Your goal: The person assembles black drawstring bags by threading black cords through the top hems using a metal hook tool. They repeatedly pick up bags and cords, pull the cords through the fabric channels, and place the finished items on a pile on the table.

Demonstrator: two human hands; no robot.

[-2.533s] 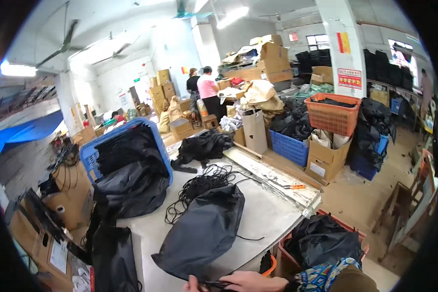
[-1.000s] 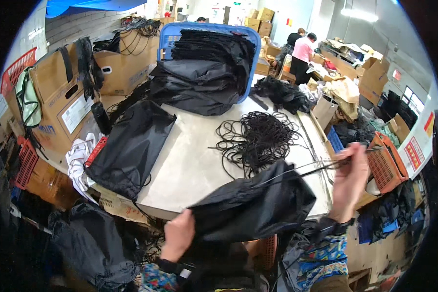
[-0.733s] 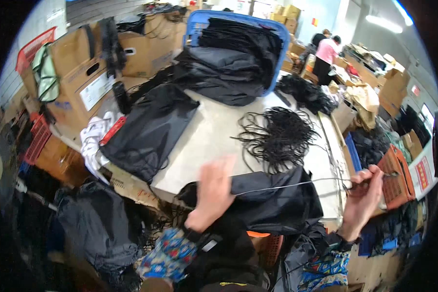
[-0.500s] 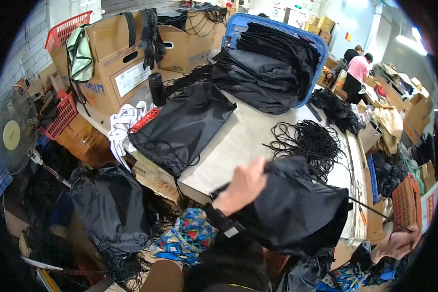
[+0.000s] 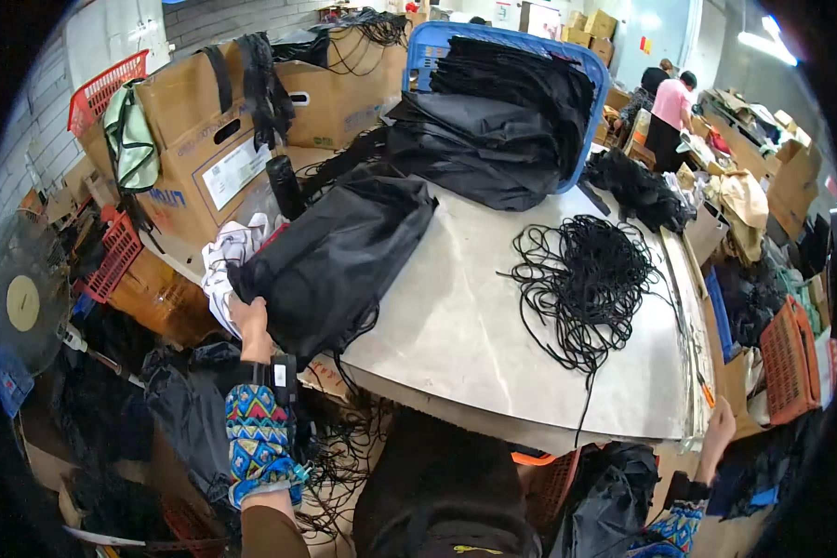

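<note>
My left hand [image 5: 251,321] is closed on the lower left corner of a black drawstring bag [image 5: 339,256], which lies on the left part of the table [image 5: 437,358]. Thin cords hang from the bag's near end. Past the table's right edge is my right hand [image 5: 718,430], close to a small orange-handled tool [image 5: 707,394]; its fingers are seen edge-on and too small to make out. A loose heap of black cord [image 5: 591,279] sits on the right half of the tabletop, one strand trailing over the front edge.
A blue basket [image 5: 597,121] of stacked black bags stands at the back. Cardboard boxes [image 5: 191,153], a white cloth [image 5: 223,265] and a fan [image 5: 23,302] are on the left. More black bags [image 5: 614,493] hang below the table. Two people work far off at right.
My left hand has gone left from the table front to the bag there. The bag at the front edge is gone from that spot, and black fabric now covers more of the red thing.
</note>
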